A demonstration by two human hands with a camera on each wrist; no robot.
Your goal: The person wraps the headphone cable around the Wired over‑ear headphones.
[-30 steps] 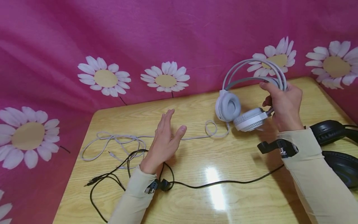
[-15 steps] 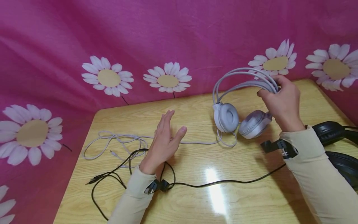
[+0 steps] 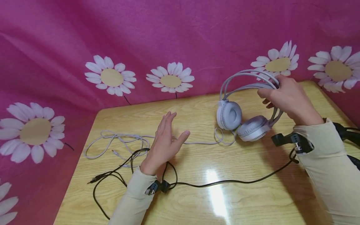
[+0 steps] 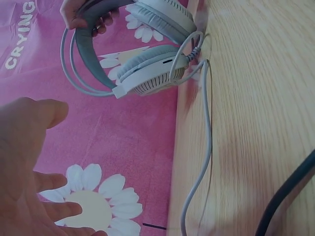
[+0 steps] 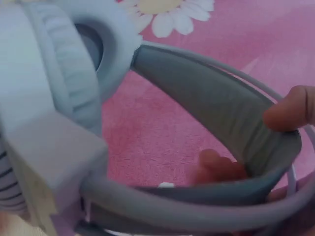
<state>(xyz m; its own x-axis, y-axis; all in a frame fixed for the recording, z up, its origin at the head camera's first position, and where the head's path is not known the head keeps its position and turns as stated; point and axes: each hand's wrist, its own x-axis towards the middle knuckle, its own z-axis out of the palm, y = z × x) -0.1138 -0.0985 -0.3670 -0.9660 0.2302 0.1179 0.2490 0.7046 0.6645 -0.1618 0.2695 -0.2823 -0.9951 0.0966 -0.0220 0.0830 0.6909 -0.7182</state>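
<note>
We're seeing the right hand (image 3: 291, 98) holding the white headset (image 3: 231, 115) by its headband (image 5: 206, 98) at the table's (image 3: 197, 162) far right, fingers and thumb clamping round the band. We're finding the left hand (image 3: 164, 143) left of the table's middle, fingers extending straight, thumb standing apart. A white cable (image 3: 197, 143) is running toward the table's left; black headphones (image 3: 351, 136) are sitting by its right edge, partly hiding behind the sleeve (image 3: 326, 168).

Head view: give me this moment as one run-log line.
right hand: grips white headset by headband | left hand: holds nothing | black cable: lies on table
</note>
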